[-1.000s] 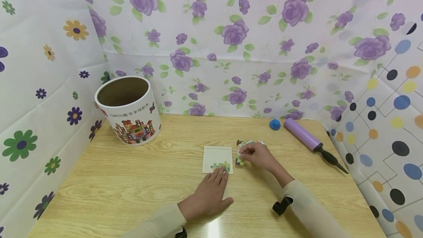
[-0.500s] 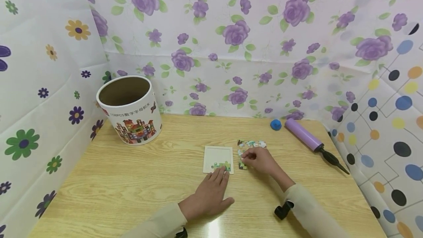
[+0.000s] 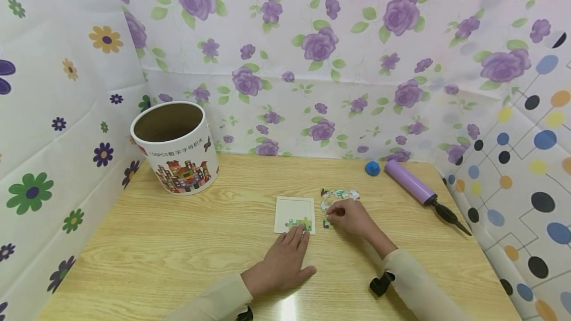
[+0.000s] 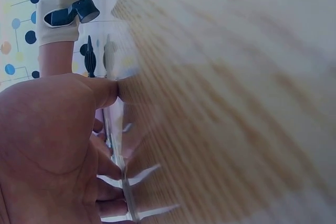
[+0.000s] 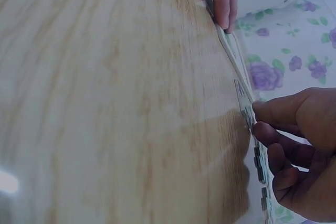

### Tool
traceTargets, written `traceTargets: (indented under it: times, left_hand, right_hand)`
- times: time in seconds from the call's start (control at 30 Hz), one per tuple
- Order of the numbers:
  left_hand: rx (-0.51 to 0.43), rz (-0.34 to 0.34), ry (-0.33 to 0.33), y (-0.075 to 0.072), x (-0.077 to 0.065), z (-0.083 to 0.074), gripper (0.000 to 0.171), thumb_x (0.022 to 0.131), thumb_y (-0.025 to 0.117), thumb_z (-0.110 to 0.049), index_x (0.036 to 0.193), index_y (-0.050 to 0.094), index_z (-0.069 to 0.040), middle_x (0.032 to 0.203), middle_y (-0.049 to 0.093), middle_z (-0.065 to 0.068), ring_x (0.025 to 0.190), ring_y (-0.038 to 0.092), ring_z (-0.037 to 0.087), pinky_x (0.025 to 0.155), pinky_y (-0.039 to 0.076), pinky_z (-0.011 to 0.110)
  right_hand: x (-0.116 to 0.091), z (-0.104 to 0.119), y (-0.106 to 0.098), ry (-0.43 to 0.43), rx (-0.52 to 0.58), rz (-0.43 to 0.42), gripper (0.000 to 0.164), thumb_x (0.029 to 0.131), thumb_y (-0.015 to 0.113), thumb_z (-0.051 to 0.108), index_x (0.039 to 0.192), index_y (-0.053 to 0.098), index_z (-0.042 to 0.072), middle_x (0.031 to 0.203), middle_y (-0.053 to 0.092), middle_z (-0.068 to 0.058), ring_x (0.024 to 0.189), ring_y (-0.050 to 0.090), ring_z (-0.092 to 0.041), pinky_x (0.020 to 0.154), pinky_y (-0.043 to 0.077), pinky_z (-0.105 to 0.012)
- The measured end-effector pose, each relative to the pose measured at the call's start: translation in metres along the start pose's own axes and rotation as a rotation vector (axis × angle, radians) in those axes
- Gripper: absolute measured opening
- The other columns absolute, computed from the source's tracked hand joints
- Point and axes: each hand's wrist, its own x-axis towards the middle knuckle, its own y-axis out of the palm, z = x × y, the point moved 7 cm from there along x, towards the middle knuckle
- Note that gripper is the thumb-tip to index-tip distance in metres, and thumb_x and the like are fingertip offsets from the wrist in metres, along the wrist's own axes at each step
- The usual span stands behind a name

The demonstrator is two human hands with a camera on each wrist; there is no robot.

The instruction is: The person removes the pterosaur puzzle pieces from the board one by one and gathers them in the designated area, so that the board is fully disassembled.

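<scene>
A square puzzle board (image 3: 290, 207) with a pale raised border lies on the table. Joined green puzzle pieces (image 3: 300, 223) sit in its lower right part. My left hand (image 3: 283, 260) lies with straight fingers, its fingertips resting on the board's near edge. Right of the board, my right hand (image 3: 351, 216) pinches a small green and dark puzzle piece (image 3: 326, 223) between thumb and finger. That piece (image 5: 243, 103) appears tilted in the right wrist view. Several loose pieces (image 3: 339, 194) lie just beyond the right hand; its fingers partly hide others.
A white printed bucket (image 3: 183, 157) stands at the back left of the wooden table (image 3: 178, 246). Toward the back right are a small blue toy (image 3: 372, 168) and a purple hand pump (image 3: 410, 181) with a black handle. Patterned cloth (image 3: 276, 63) hangs around the table.
My right hand has shifted slightly toward me, drawing the pinched piece away from the other loose ones. Its visible part now looks turned. The left hand and the board stay put.
</scene>
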Motion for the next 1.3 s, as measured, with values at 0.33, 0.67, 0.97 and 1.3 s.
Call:
traceTargets:
  times: [0.33,0.67,0.97,1.3]
  left_hand:
    - [0.017,-0.001,-0.002,-0.001,0.002,-0.003,0.084,0.103,0.043,-0.06,0.159,0.03,0.0,0.168,0.022,0.019,0.155,0.023,0.03,0.121,0.029,0.044]
    - [0.052,-0.063,0.034,0.0,0.004,-0.005,0.073,0.104,0.044,-0.056,0.159,0.035,-0.008,0.164,0.032,0.017,0.15,0.033,0.033,0.117,0.034,0.047]
    - [0.064,-0.003,-0.002,0.002,0.004,-0.01,0.075,0.105,0.041,-0.054,0.159,0.034,-0.002,0.167,0.025,0.018,0.153,0.029,0.028,0.119,0.032,0.042]
    - [0.095,0.01,0.002,0.001,0.002,-0.011,0.076,0.106,0.04,-0.056,0.16,0.031,-0.002,0.167,0.025,0.017,0.155,0.024,0.026,0.12,0.031,0.039]
  right_hand:
    - [0.005,0.013,0.003,-0.029,0.009,0.001,0.006,0.094,0.076,0.02,0.099,0.08,0.019,0.09,0.072,0.01,0.08,0.062,-0.006,0.074,0.053,-0.03]
    - [0.017,0.037,0.014,-0.087,0.022,0.049,0.012,0.097,0.072,0.019,0.106,0.079,0.016,0.092,0.07,0.009,0.082,0.063,-0.007,0.073,0.054,-0.029]
    - [0.03,0.055,0.032,-0.183,0.042,0.112,0.014,0.097,0.073,0.022,0.107,0.079,0.015,0.093,0.073,0.009,0.081,0.064,-0.005,0.072,0.054,-0.028]
    - [0.035,0.064,0.05,-0.244,0.029,0.162,0.012,0.095,0.075,0.022,0.104,0.081,0.017,0.1,0.074,0.005,0.082,0.064,-0.005,0.072,0.054,-0.026]
